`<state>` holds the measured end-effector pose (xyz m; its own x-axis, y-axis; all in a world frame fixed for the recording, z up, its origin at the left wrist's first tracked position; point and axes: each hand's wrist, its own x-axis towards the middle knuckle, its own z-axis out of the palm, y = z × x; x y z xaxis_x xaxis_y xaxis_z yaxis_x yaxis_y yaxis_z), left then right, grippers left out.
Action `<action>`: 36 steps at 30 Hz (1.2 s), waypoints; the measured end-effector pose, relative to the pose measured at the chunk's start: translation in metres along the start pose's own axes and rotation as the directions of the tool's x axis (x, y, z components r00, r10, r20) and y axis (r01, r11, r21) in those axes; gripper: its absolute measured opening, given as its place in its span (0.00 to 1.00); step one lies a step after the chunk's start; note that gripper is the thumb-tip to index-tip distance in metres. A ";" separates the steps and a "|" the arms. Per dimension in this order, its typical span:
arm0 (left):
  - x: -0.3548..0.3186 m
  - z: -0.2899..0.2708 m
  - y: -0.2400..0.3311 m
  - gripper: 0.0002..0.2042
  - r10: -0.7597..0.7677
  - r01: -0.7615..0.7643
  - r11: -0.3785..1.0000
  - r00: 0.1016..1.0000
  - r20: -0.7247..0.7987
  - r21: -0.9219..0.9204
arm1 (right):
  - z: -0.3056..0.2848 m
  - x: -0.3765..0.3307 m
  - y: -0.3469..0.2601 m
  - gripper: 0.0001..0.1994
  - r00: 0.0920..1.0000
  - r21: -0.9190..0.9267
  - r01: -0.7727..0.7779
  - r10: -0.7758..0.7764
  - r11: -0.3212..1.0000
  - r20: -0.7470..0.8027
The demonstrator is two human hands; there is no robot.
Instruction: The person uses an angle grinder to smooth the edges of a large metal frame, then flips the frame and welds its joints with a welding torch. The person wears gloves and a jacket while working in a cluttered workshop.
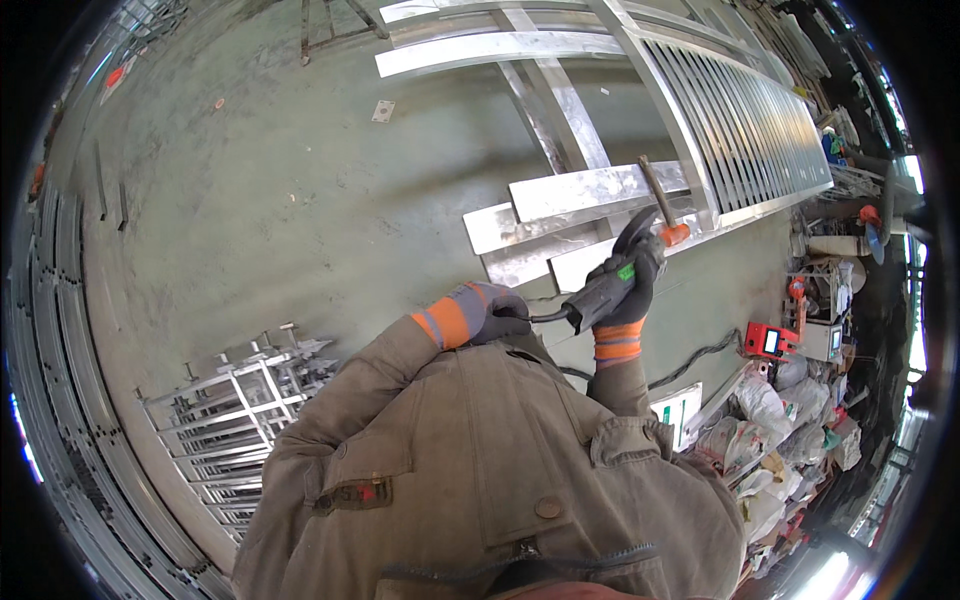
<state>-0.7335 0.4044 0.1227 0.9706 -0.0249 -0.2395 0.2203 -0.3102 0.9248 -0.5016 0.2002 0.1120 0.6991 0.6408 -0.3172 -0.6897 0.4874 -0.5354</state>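
Observation:
My right hand (636, 290), in a dark glove with an orange cuff, grips a black angle grinder (603, 296) by its body. The grinder's dark disc (635, 231) points away from me, over the near edge of the metalwork. From the tool's back end a black power cord (546, 317) runs to my left hand (497, 312), whose gloved fingers are closed round it close to my jacket. Just beyond the disc, a hammer with a wooden handle (655, 190) and an orange head (675, 235) rests on the shiny metal bars (590, 190).
A slatted metal panel (740, 115) extends to the far right. Stacked metal frames (235, 410) stand at left, beside long rails (75, 330). A red machine (768, 341) and plastic bags (765, 405) are at right. A dark cable (695, 362) lies on the floor.

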 end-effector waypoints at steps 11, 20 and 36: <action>-0.077 -0.138 -0.013 0.13 -0.025 -0.039 0.955 0.978 -0.208 -0.295 | 0.130 0.080 0.068 0.15 0.997 0.159 -0.010 -0.002 0.987 0.074; -0.005 -0.287 -0.102 0.13 -0.208 0.093 0.942 0.915 -0.345 -0.322 | 0.148 0.147 -0.005 0.16 0.986 -0.330 0.011 -0.065 0.944 -0.151; 0.230 -0.375 -0.182 0.17 -0.248 0.309 0.913 0.939 0.240 -0.265 | 0.148 -0.009 -0.093 0.28 0.603 -0.387 -0.777 -0.762 -0.496 -0.235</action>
<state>-0.5136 0.8118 0.0101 0.8330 -0.1748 -0.5250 0.5269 -0.0394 0.8490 -0.4719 0.2366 0.2804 0.9917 -0.1239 0.0330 -0.1281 -0.9695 0.2091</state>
